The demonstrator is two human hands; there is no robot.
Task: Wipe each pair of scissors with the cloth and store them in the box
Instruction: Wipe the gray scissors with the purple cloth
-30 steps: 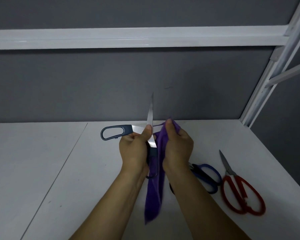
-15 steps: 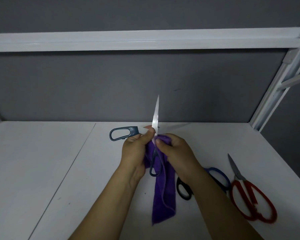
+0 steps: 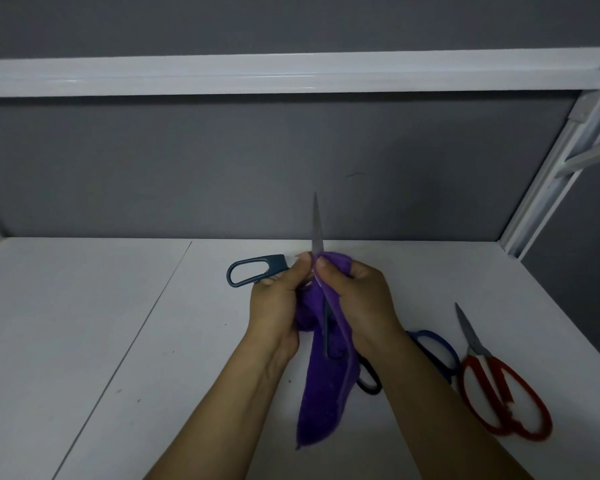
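We hold the slate-handled scissors [image 3: 275,263] above the middle of the table [image 3: 118,306], toward its back edge. They are spread wide: one blade points straight up, one handle loop sticks out to the left, and the other loop hangs down between the hands. Our left hand [image 3: 274,301] is clenched round the scissors near the pivot. Our right hand [image 3: 359,296] pinches the purple cloth [image 3: 319,410] against the base of the upright blade, thumb on the near side. The rest of the cloth hangs down in a long fold.

Near the table's right edge lie the red-handled scissors [image 3: 477,344], closed, tips toward the back edge. Just beside them, blue-and-black scissors [image 3: 433,336] lie partly hidden under our right forearm.

The table is white, with a seam running front to back on the left. Behind it stands a grey wall [image 3: 222,168] crossed by a white rail [image 3: 291,72], and a white frame post [image 3: 551,188] rises at the back right corner.
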